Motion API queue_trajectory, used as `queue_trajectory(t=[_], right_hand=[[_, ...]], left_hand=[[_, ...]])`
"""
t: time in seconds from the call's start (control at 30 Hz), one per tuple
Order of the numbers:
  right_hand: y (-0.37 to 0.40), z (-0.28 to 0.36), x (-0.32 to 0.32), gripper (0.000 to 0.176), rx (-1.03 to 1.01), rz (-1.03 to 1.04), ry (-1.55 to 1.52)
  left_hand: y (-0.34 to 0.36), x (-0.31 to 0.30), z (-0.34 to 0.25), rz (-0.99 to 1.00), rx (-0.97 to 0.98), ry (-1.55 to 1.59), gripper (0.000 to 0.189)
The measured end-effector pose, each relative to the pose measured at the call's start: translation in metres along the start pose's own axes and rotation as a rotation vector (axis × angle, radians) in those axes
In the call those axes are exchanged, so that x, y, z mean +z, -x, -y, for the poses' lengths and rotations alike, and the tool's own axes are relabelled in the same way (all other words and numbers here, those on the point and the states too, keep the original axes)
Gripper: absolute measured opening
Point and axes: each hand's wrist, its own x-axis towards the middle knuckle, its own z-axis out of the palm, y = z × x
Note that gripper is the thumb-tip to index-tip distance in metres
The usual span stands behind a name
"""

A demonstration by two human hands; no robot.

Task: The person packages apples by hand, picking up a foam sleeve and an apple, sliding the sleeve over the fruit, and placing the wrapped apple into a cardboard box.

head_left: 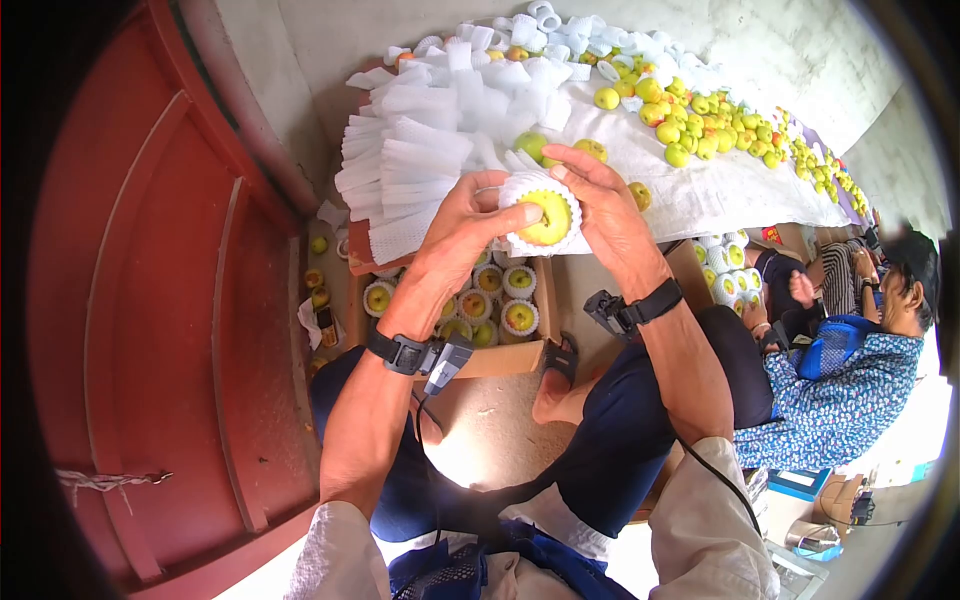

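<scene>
You have both hands clamped on one yellow-green apple (545,220) in a white foam sleeve (515,190), held up just in front of the table's near edge. Your left hand (605,205) grips its side and your right hand (475,215) holds the other, the right thumb lying on the apple's face. Behind it, a pile of foam sleeves (425,140) and many loose apples (700,120) lie on the white cloth (600,115). Below your hands, a cardboard box (505,362) holds sleeved apples (478,305). A co-worker (850,370) sits to your left.
</scene>
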Motion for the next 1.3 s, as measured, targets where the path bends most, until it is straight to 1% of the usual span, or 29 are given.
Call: queue_trajectory(t=[0.2, 0.3, 0.37, 0.5, 0.57, 0.8, 0.87, 0.9, 0.97, 1.0, 1.07, 1.1, 1.13, 1.2, 1.23, 1.3], right_hand=[[-0.001, -0.004, -0.003, 0.036, 0.050, 0.013, 0.006], [0.000, -0.005, -0.001, 0.035, 0.051, -0.014, 0.021], [0.002, -0.005, 0.002, 0.035, 0.020, -0.047, 0.050], [0.005, -0.004, 0.008, 0.033, 0.021, -0.100, 0.088], [0.008, -0.005, 0.010, 0.031, 0.030, -0.187, 0.184], [0.007, -0.015, 0.013, 0.029, -0.030, -0.258, 0.172], [0.001, -0.018, 0.001, 0.032, -0.058, -0.238, 0.340], [0.002, -0.013, 0.001, 0.032, -0.056, -0.231, 0.340], [0.008, 0.008, 0.005, 0.037, -0.062, -0.282, 0.596], [0.010, 0.016, 0.006, 0.037, -0.058, -0.271, 0.596], [0.013, 0.029, 0.005, 0.045, -0.073, -0.104, 0.764], [0.014, 0.032, 0.007, 0.053, -0.049, -0.024, 0.860], [0.017, 0.032, 0.011, 0.053, -0.044, -0.017, 0.860], [0.026, 0.030, 0.020, 0.073, -0.107, 0.114, 1.082], [0.029, 0.025, 0.025, 0.073, -0.104, 0.115, 1.081], [0.033, 0.015, 0.037, 0.085, -0.292, 0.205, 1.321]], left_hand=[[0.002, -0.003, -0.001, 0.030, 0.002, 0.006, 0.079], [0.003, -0.003, -0.003, 0.063, -0.018, -0.063, 0.073], [0.005, -0.001, -0.003, 0.042, -0.005, -0.052, 0.073], [0.006, -0.001, 0.003, 0.003, -0.008, -0.021, 0.072], [0.005, -0.003, 0.007, -0.018, -0.001, -0.017, 0.072], [0.009, 0.002, 0.009, -0.033, -0.019, -0.076, 0.071], [0.011, 0.005, 0.008, -0.073, -0.059, 0.034, 0.071], [0.010, 0.003, 0.009, -0.080, -0.057, 0.033, 0.071], [0.006, -0.001, 0.010, -0.075, -0.133, 0.104, 0.069], [0.007, -0.003, 0.006, -0.086, -0.131, 0.106, 0.069], [0.009, -0.006, -0.006, -0.024, -0.173, 0.114, 0.068], [0.010, -0.008, -0.010, -0.035, -0.173, 0.118, 0.068], [0.011, -0.008, -0.013, -0.048, -0.165, 0.086, 0.069], [0.009, -0.009, -0.012, -0.062, -0.159, 0.056, 0.071], [0.008, -0.010, -0.011, -0.068, -0.142, 0.024, 0.072], [0.009, -0.009, -0.010, -0.074, -0.135, -0.006, 0.073]])
